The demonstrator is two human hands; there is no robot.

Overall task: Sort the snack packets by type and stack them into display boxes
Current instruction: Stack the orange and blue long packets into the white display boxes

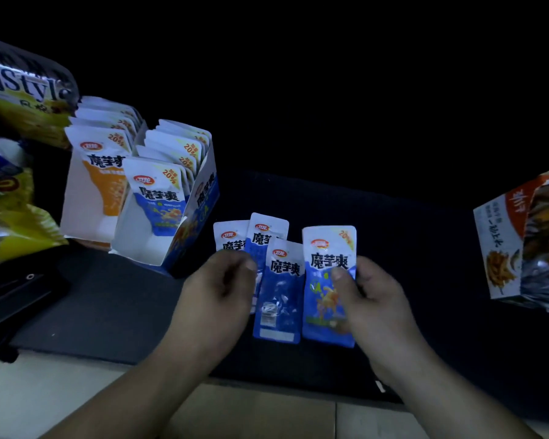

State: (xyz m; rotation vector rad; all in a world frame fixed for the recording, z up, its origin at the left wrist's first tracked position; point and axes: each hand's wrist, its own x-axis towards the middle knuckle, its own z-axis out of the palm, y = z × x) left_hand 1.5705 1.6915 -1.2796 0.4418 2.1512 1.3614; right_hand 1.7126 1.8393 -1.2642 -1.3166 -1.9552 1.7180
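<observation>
Several blue-and-white snack packets are fanned out above the dark table. My right hand [373, 299] pinches the rightmost packet [328, 286] at its right edge, thumb on its front. My left hand [217, 289] grips the left packets [268, 239], its fingers curled over them; the middle packet [281, 296] sits between the two hands. To the left stands a blue display box [184, 236] holding blue packets upright. Beside it a white box [80, 198] holds orange packets.
Large yellow snack bags [19, 99] are piled at the far left. An orange-and-white box [504, 245] with silvery packets stands at the right edge. A dark flat device [16, 289] lies at the left front. The table's front edge [267, 380] meets a pale floor.
</observation>
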